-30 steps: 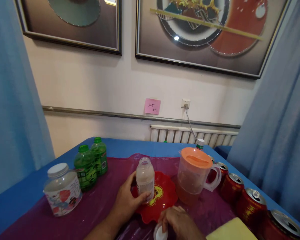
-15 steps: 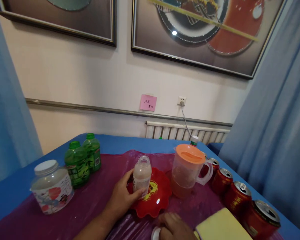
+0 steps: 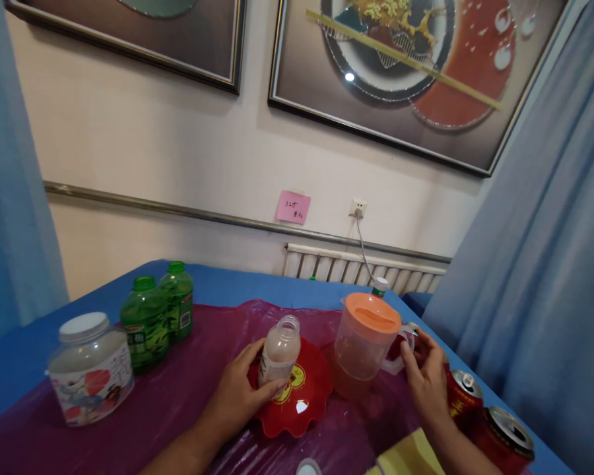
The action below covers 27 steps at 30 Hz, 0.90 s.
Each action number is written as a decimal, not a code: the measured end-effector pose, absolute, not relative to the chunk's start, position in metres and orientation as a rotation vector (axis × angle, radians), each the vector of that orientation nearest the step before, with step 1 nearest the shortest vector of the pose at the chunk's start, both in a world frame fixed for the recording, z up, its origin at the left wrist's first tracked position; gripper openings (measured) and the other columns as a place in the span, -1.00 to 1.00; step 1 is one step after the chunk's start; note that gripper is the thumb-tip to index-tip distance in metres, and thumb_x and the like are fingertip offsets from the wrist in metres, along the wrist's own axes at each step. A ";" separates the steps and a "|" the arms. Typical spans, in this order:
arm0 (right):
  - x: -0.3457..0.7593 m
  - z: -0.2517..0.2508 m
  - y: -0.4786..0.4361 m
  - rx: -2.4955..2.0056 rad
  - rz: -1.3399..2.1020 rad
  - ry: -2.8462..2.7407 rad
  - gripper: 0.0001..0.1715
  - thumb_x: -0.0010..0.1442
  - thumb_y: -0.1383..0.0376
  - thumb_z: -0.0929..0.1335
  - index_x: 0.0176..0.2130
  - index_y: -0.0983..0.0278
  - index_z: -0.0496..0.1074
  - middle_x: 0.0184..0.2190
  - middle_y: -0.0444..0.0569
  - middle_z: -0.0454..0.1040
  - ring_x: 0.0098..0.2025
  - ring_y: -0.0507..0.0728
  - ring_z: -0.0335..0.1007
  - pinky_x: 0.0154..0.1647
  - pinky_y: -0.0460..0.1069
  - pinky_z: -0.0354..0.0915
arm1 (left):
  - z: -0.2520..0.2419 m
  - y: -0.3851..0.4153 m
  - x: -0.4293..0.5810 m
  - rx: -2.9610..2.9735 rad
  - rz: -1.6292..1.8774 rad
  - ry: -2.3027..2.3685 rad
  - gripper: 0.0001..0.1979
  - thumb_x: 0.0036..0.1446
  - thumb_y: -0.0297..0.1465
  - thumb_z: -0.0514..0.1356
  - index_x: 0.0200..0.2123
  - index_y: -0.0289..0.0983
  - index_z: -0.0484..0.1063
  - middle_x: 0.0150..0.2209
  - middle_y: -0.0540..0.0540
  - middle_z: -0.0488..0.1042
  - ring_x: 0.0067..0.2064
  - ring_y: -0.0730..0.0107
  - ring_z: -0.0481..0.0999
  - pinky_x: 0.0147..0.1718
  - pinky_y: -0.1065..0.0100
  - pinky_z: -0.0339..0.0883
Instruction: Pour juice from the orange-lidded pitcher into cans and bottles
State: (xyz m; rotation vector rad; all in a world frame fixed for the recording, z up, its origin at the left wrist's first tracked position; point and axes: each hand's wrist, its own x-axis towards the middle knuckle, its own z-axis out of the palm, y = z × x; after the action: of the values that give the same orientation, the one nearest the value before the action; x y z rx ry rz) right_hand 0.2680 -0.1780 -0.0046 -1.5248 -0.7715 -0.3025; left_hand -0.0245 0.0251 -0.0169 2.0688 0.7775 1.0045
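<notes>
Item 1. Left hand (image 3: 237,396): grip closed round the lower body of a small bottle (image 3: 278,353), thumb on the near side, fingers behind.
Item 2. Small bottle: uncapped, holding pale cloudy liquid, tilted slightly, over the left part of a red scalloped dish (image 3: 299,409); whether it rested on the dish could not be told.
Item 3. Right hand (image 3: 426,379): fingers curled at the handle of a clear pitcher (image 3: 363,346) with an orange lid; how far the grip had closed could not be told.
Item 4. Pitcher: upright, just right of the dish, a little liquid in its base.
Item 5. Worktop (image 3: 257,290): blue, overlaid with a purple sheet (image 3: 188,389).
Item 6. Two green bottles (image 3: 146,323) and a white-lidded jar (image 3: 90,369) stood at the left; red cans (image 3: 462,396) lined the right edge.
</notes>
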 end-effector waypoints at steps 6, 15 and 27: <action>0.293 0.002 -0.149 -1.368 0.182 -0.662 -0.36 0.12 -0.28 0.35 -0.51 0.20 0.30 -0.65 -0.19 0.29 -0.60 0.08 0.20 -0.56 -0.01 0.24 | -0.016 0.025 -0.025 2.065 1.017 0.801 -0.29 -0.14 -0.28 0.40 0.15 -0.20 0.43 0.15 -0.21 0.53 0.16 -0.08 0.51 0.19 -0.03 0.35; 0.293 0.063 -0.128 -1.446 0.142 -0.687 -0.31 0.03 -0.26 0.43 -0.60 0.21 0.21 -0.70 -0.27 0.11 -0.66 -0.03 0.01 -0.66 -0.09 0.04 | -0.018 0.021 -0.026 2.127 0.994 0.889 -0.29 -0.16 -0.30 0.43 0.14 -0.23 0.45 0.13 -0.25 0.54 0.15 -0.09 0.50 0.17 -0.04 0.32; 0.290 0.162 -0.104 -1.602 -0.102 -1.212 -0.29 0.06 -0.29 0.36 -0.64 0.19 0.17 -0.71 -0.27 0.02 -0.63 -0.03 -0.04 -0.63 -0.08 -0.06 | -0.014 0.017 -0.027 2.174 0.973 0.922 -0.31 -0.20 -0.29 0.46 0.09 -0.19 0.48 0.05 -0.21 0.58 0.10 -0.09 0.49 0.13 0.02 0.29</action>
State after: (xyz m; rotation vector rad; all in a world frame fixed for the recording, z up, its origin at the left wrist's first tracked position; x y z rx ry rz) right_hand 0.2901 -0.1037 0.1616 -1.6017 -1.2117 -0.1021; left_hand -0.0269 0.0172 -0.0144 2.1737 0.9222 0.9730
